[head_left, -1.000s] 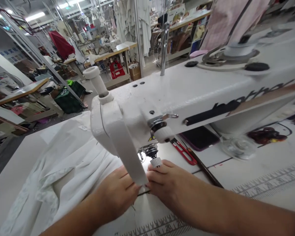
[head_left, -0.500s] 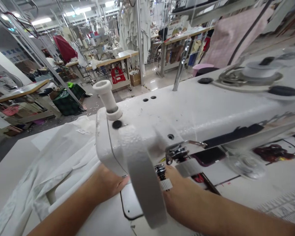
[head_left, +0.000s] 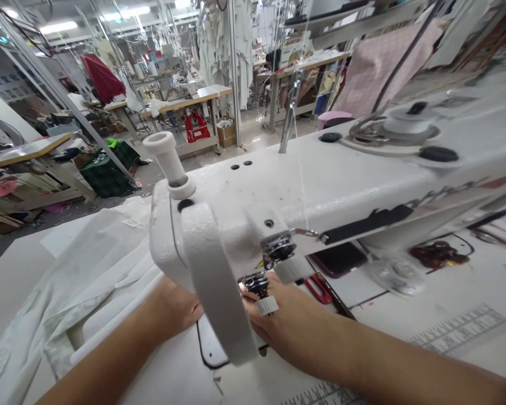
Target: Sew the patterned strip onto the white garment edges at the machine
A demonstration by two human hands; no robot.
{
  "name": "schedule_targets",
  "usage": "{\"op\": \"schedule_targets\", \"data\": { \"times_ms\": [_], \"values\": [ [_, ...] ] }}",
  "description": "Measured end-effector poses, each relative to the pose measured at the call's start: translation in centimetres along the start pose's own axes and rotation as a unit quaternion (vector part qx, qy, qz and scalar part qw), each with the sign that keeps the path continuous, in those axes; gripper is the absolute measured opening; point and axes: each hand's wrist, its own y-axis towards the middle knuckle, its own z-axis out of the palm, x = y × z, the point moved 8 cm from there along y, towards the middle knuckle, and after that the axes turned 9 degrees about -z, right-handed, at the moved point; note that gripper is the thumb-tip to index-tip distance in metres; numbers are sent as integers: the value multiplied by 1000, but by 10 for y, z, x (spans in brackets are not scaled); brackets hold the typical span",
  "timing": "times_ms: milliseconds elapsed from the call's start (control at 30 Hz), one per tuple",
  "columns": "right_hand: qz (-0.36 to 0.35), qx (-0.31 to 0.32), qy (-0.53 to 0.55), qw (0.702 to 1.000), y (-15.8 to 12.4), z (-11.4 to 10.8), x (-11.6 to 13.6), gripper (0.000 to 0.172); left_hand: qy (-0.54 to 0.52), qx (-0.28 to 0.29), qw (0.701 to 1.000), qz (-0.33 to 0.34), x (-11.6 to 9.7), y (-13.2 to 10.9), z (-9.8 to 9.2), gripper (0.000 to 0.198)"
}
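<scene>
A white sewing machine [head_left: 244, 197] fills the middle of the view, its lever-like curved cover [head_left: 219, 304] standing in front of the needle area. My left hand [head_left: 175, 306] lies low on the left of the machine head, beside white cloth [head_left: 109, 281]; its fingers pass behind the head and are hidden. On the other side, my right hand [head_left: 282, 306] reaches under the head, behind the tension knobs [head_left: 263, 289]. Its fingertips are covered too, so what either hand grips does not show. Close to the left hand is a metal plate [head_left: 208, 343].
Right of the machine lie a dark phone [head_left: 339, 259], red snips [head_left: 319, 289], a clear plastic bobbin [head_left: 398, 275] and brown beads [head_left: 438, 255]. Ruler markings [head_left: 459, 326] run along the table. Other worktables [head_left: 189, 101] and hanging cloth [head_left: 223, 50] stand behind.
The view has shifted, so the machine sits a little further left. More of the right hand shows beside the tension knobs. The left hand remains by the cloth.
</scene>
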Motion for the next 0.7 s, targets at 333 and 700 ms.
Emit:
{"op": "schedule_targets", "data": {
  "times_ms": [333,700],
  "values": [
    [-44,47,38,997,-2,13,1,11,1,-6,1000,-23,5,-9,9,28],
    [-60,34,6,998,3,2,4,34,-35,70,981,-176,30,0,16,20]
  ]
}}
